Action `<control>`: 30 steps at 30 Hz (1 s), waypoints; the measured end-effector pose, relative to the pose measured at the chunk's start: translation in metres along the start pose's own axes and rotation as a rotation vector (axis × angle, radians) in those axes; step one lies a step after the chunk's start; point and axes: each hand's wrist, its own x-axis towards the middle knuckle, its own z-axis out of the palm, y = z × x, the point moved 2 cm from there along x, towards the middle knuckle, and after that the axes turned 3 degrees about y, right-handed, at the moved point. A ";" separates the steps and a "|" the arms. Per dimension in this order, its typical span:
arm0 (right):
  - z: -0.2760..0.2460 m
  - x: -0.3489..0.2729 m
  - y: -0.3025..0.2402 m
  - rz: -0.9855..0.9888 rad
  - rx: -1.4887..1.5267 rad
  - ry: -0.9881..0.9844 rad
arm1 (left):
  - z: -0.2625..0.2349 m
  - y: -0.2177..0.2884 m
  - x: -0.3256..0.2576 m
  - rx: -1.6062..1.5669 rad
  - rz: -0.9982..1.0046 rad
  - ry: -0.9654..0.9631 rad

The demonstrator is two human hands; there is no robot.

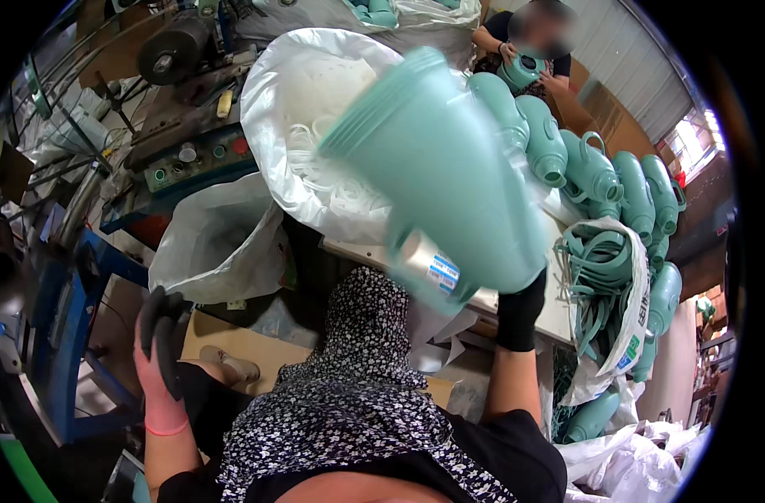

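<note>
A large light-green plastic flask shell (449, 159) is tilted in front of me, smeared by motion. Its wide ribbed end points to the upper left. My right hand (521, 317), in a black glove, grips its lower right end; the fingers are partly hidden behind it. By the shell's handle shows a white roll with a blue-printed label (433, 261); whether it touches the shell I cannot tell. My left hand (159, 348), in a pink glove with dark fingers, is raised at the left with its fingers apart and nothing in them. It is nearest an opened white sack (219, 239).
A big white bag (273, 109) with pale plastic rings stands beyond the shell. Several green flask shells (588, 163) line the right, above a sack of green strips (604, 260). A machine's button panel (198, 159) is at the left. Another person (533, 50) handles a green shell at the back.
</note>
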 end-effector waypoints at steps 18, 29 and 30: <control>0.233 -0.062 -0.118 -0.727 0.243 -0.672 | -0.216 -0.140 -0.314 0.436 -0.642 1.093; 0.260 -0.162 -0.184 -0.243 0.220 -1.545 | -0.359 -0.189 -0.515 -0.847 -0.001 2.006; 0.261 -0.163 -0.185 -0.205 0.239 -1.590 | -0.366 -0.179 -0.495 -0.949 0.011 2.079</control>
